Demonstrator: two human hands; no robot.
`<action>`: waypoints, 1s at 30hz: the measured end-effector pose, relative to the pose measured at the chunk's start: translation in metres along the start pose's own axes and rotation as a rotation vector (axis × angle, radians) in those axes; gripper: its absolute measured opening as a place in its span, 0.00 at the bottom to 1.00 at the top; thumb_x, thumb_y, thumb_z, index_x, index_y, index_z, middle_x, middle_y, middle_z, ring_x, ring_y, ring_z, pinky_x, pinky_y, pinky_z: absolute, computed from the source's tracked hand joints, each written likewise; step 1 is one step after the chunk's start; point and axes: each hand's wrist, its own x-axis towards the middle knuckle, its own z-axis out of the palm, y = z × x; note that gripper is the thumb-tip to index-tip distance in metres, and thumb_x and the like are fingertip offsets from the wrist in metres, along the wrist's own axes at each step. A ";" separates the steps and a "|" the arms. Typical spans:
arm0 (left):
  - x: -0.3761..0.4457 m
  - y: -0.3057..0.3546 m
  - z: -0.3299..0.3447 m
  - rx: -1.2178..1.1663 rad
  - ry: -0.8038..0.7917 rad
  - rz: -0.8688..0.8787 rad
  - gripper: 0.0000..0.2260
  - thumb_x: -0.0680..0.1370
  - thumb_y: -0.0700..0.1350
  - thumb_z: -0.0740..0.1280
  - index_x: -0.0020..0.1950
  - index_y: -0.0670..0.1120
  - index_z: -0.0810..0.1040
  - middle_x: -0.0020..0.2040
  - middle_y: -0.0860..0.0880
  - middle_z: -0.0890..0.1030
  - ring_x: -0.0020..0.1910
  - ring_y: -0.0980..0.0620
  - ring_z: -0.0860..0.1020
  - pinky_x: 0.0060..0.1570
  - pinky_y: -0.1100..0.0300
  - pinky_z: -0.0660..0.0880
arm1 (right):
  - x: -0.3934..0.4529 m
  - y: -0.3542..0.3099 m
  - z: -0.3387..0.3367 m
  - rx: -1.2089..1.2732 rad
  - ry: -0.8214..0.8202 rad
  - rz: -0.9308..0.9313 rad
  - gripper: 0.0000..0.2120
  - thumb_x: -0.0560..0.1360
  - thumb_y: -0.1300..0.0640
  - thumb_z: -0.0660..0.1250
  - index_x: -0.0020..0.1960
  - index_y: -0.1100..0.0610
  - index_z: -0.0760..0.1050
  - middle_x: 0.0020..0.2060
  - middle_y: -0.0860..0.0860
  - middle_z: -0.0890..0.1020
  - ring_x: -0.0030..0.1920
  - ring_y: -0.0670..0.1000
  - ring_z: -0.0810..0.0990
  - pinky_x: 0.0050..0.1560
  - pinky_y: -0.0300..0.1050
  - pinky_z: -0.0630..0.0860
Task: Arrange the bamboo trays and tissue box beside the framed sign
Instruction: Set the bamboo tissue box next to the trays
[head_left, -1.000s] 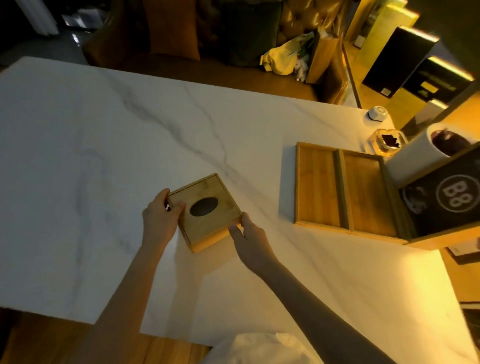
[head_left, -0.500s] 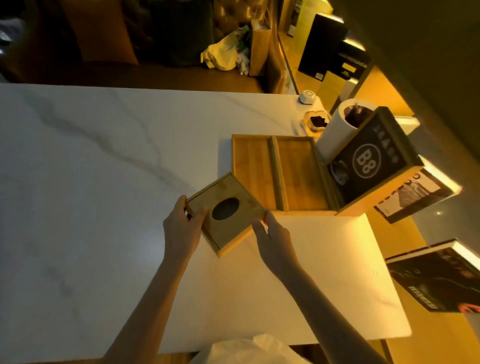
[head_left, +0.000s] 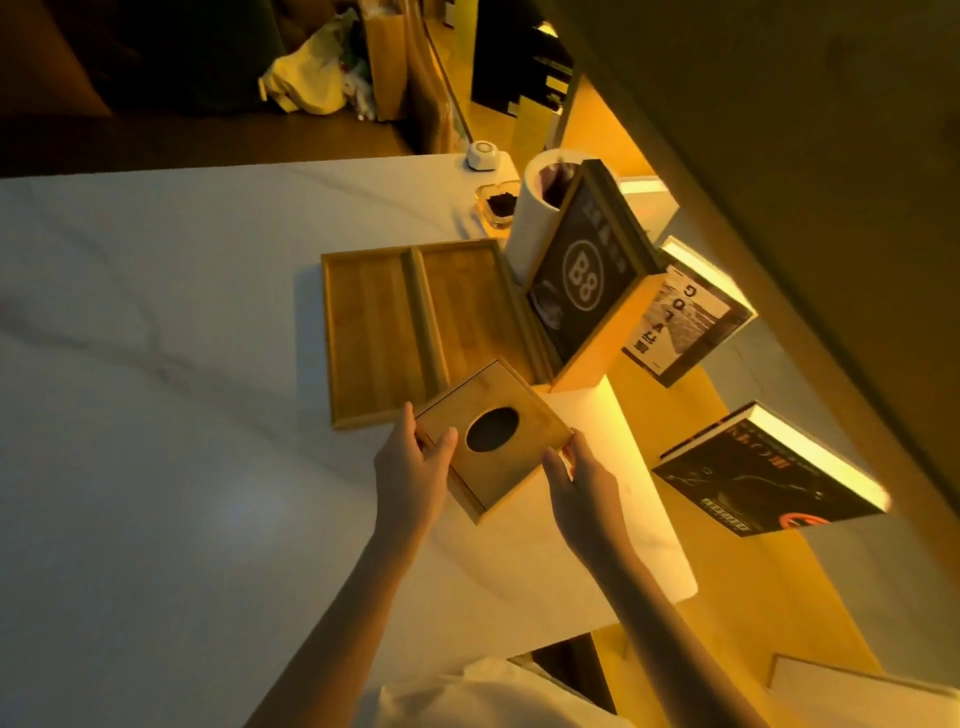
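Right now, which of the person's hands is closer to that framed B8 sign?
Right. The right hand grips the tissue box's corner below the framed sign; the left hand holds the far side.

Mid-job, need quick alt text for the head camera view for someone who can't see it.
Two bare hands, left hand and right hand, grip opposite sides of a bamboo tissue box over a white marble table. Its far corner overlaps the near edge of two side-by-side bamboo trays, which sit left of a leaning framed sign marked B8.
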 end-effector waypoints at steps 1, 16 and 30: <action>-0.002 0.003 0.007 0.002 -0.009 0.015 0.26 0.76 0.45 0.63 0.70 0.40 0.59 0.69 0.41 0.69 0.66 0.44 0.70 0.62 0.56 0.69 | 0.000 0.007 -0.004 0.007 0.015 0.001 0.18 0.79 0.54 0.54 0.67 0.57 0.63 0.63 0.54 0.75 0.58 0.54 0.73 0.53 0.47 0.70; -0.007 0.011 0.060 -0.011 -0.094 -0.012 0.27 0.75 0.44 0.63 0.71 0.40 0.57 0.69 0.39 0.69 0.64 0.42 0.72 0.59 0.54 0.72 | 0.013 0.049 -0.031 0.060 0.043 0.074 0.20 0.78 0.55 0.55 0.69 0.57 0.61 0.67 0.54 0.71 0.65 0.56 0.70 0.64 0.55 0.69; -0.028 -0.006 0.073 0.457 -0.085 0.239 0.33 0.72 0.54 0.64 0.69 0.36 0.59 0.70 0.34 0.64 0.68 0.36 0.66 0.60 0.42 0.69 | 0.018 0.067 -0.053 -0.360 0.009 -0.335 0.29 0.75 0.46 0.54 0.72 0.46 0.48 0.73 0.46 0.52 0.74 0.51 0.48 0.73 0.54 0.51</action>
